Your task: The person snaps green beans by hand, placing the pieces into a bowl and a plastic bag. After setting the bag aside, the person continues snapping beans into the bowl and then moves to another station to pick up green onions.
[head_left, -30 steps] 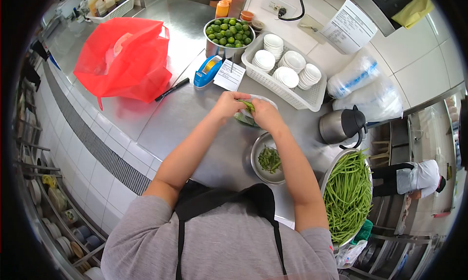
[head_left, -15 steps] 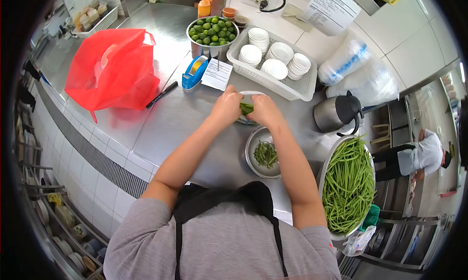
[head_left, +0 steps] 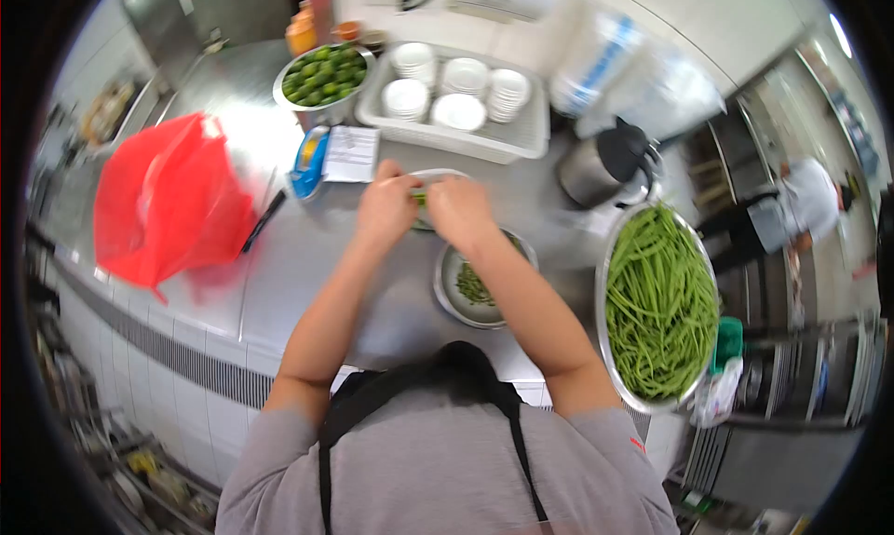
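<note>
My left hand (head_left: 386, 207) and my right hand (head_left: 453, 211) are close together over a pale-rimmed bowl (head_left: 440, 173), both with curled fingers. Green beans (head_left: 420, 199) show in the small gap between them, gripped from both sides. My hands hide most of that bowl and its contents. Nearer my body stands a steel bowl (head_left: 445, 297) with short green bean pieces (head_left: 473, 285) in it, partly covered by my right forearm. To the right, a large oval steel basin (head_left: 602, 349) is heaped with long whole green beans (head_left: 656, 302).
Behind my hands are a steel pot of limes (head_left: 324, 77), a blue tape dispenser (head_left: 310, 162), a paper slip (head_left: 351, 153) and a white basket (head_left: 503, 148) of small dishes. A steel jug (head_left: 591, 172) stands right; a red bag (head_left: 168, 204) left. A person (head_left: 805, 204) works far right.
My view has turned and shifted, so the counter things appear further left and the basin higher. My hands stay together over the bowl, still gripping the beans.
</note>
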Tool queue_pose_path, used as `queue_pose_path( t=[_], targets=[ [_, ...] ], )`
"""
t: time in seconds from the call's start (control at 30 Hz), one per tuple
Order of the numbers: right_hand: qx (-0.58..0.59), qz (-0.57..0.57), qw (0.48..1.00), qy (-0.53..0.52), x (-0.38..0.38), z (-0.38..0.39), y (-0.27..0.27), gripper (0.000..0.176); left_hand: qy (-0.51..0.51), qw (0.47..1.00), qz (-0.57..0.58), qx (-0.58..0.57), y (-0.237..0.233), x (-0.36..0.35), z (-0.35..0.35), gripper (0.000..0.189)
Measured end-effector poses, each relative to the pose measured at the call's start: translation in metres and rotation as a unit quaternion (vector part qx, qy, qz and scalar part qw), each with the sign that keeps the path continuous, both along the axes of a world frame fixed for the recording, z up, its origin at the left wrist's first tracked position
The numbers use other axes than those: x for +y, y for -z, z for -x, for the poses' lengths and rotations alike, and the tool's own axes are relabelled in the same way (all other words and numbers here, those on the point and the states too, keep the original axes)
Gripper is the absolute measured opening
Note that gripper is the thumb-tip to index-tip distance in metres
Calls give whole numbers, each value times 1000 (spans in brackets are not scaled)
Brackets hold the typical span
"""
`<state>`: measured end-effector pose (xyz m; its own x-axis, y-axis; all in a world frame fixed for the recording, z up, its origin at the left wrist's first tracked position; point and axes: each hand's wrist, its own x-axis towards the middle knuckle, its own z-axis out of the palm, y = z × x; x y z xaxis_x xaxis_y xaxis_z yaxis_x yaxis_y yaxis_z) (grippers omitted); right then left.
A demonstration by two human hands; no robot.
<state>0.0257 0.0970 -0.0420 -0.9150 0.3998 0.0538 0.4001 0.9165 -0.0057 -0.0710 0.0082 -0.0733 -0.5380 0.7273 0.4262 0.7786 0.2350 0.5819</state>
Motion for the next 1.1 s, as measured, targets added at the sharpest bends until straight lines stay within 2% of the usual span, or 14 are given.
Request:
queue_pose_path(
  t=[0.07,0.13,0.2,0.3,0.4,0.47,0.57,0.6,0.67,0.73,0.9,1.0,1.03,1.1],
  targets=[
    [135,-13,991,-7,-10,-27,-23,13,6,1000,4,19,-5,-6,-1,18],
    [220,62,973,-15,-21,-74,-56,13,0,999,-26,39,-17,-14,-8,16],
    [246,94,960,90,-27,-128,-81,10,14,998,-42,36,-25,-22,-16,15],
    [331,-7,911,247,-13,-210,-103,16,46,993,-107,-7,-33,-32,-30,14],
    [247,-26,905,345,-11,-271,-104,16,88,991,-93,-33,-36,-32,-49,13],
    [146,-47,924,351,-5,-290,-83,17,162,979,-103,-62,-37,-25,-70,12],
    [96,-21,939,329,0,-297,-60,17,246,961,-78,-99,-38,-17,-105,12],
    [75,-18,943,325,4,-299,-57,24,249,960,-80,-97,-38,-15,-114,12],
    [84,-57,948,302,2,-299,-58,23,322,939,-71,-99,-37,-15,-127,11],
    [110,-90,953,269,0,-294,-54,14,328,937,-60,-101,-36,-18,-133,11],
    [97,-146,947,269,-2,-298,-61,14,330,937,-36,-109,-31,-25,-130,11],
    [249,-163,911,287,-11,-294,-86,6,341,925,-40,-164,-32,-27,-129,10],
    [249,-160,912,282,-12,-293,-89,6,336,927,-40,-164,-35,-27,-130,10],
    [242,-68,898,362,-11,-291,-91,7,377,890,16,-257,-47,-24,-134,10]
  ],
)
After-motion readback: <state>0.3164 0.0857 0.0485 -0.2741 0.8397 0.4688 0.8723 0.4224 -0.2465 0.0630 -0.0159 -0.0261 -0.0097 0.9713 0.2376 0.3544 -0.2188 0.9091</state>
